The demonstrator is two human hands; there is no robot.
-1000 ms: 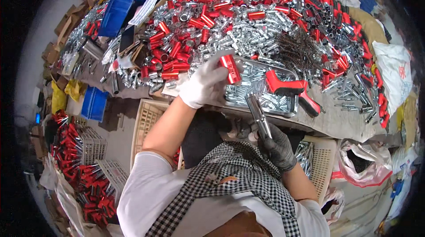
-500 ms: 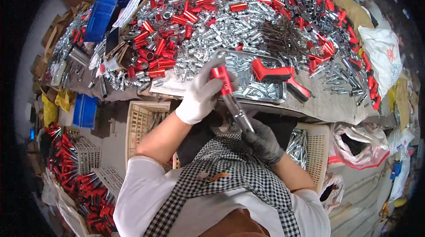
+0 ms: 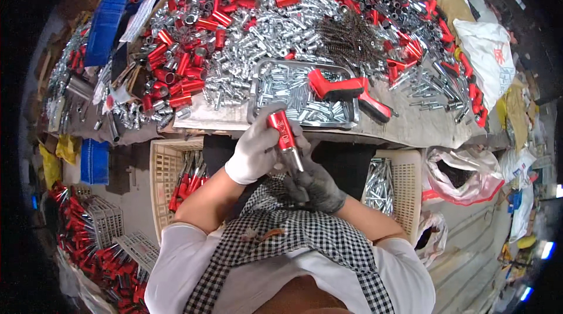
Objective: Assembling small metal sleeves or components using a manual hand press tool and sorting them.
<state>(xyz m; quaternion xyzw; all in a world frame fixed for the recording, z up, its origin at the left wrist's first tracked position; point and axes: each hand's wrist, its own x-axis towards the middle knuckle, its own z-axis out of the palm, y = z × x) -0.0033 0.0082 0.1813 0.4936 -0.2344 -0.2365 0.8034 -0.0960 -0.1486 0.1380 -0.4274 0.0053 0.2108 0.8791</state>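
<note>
Both hands are closed on a red-sleeved metal tube [image 3: 281, 132] in front of my body, just off the table's near edge. My left hand [image 3: 253, 152], in a white glove with greyed fingers, wraps its red upper end. Around the bare, shiny lower part are the fingers of my right hand [image 3: 319, 186], in a dark grey glove; they hide the bottom end. The tube tilts, its red end up and to the left. Just beyond the hands lies a metal tray [image 3: 254, 88] of small silver pins, with red-and-black pistol-shaped handles [image 3: 337, 86] across its right side.
Red sleeves and silver fittings [image 3: 281, 32] heap the table, beside dark springs [image 3: 352, 38]. Below its edge stand a cream crate [image 3: 167, 161] with red-handled tools and another crate [image 3: 406, 188] with silver rods. More red-handled pieces [image 3: 117, 261] lie at lower left. An open sack [image 3: 463, 179] stands right.
The whole view has shifted, so the table appears further left. My hands have come closer together on the tube, which now stands steeper and shows less of its bare metal part.
</note>
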